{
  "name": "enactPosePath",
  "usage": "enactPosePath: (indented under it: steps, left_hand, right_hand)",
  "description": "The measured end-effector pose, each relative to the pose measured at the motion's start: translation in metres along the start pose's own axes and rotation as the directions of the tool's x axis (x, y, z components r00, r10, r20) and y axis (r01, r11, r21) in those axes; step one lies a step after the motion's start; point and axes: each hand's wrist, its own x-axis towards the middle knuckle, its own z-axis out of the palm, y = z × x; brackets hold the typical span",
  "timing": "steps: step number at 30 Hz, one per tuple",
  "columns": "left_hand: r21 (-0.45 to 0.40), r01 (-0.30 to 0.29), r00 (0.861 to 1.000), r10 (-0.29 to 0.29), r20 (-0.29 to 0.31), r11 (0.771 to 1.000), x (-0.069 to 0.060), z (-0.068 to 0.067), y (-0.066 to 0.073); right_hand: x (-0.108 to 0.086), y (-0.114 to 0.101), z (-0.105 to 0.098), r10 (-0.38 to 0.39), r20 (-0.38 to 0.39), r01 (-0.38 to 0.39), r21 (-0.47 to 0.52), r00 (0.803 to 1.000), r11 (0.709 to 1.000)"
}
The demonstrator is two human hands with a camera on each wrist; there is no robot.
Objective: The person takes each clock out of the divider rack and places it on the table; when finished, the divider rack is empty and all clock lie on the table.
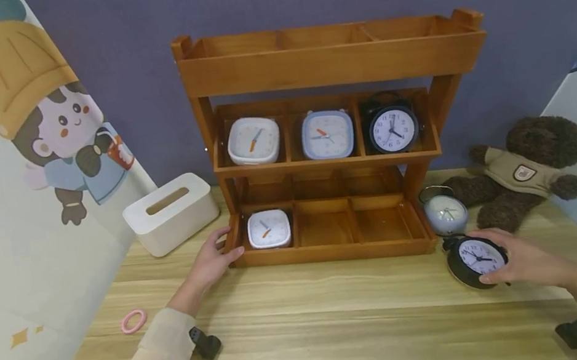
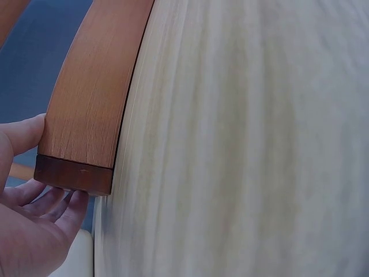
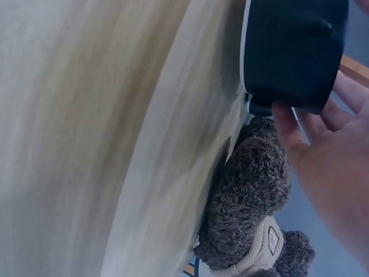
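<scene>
My right hand [image 1: 521, 253] grips a round black alarm clock [image 1: 474, 263] with a white dial, at the right front of the wooden shelf. In the right wrist view, fingers [image 3: 288, 130] press against the dark body of the clock [image 3: 294, 55]. At the shelf's lower left corner, my left hand [image 1: 211, 262] holds the wooden rack [image 1: 333, 252]. The left wrist view has the thumb [image 2: 26, 134] on one face of the rack and the other fingers against its end. A white square clock [image 1: 268, 229] sits in the lower left compartment.
The middle tier holds a white clock [image 1: 253, 141], a blue clock [image 1: 328, 135] and a black clock [image 1: 394, 129]. A grey-blue clock [image 1: 446, 215] and a teddy bear [image 1: 522, 173] lie right of the rack. To the left are a tissue box [image 1: 177, 218] and a pink ring [image 1: 133, 321].
</scene>
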Motion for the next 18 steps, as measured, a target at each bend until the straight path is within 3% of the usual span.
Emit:
enactPosePath:
  steps: [8, 18]
  left_hand:
    - [-0.005, 0.005, 1.0, -0.005, 0.0, 1.0, 0.0, 0.0, 0.0]
    - [0.003, -0.004, 1.0, 0.004, 0.002, 1.0, 0.0, -0.001, -0.001]
  right_hand:
    - [0.007, 0.002, 0.006, -0.046, -0.009, 0.046, 0.002, 0.999, 0.999]
    - [0.011, 0.004, 0.011, -0.037, 0.016, 0.037, 0.015, 0.999, 0.999]
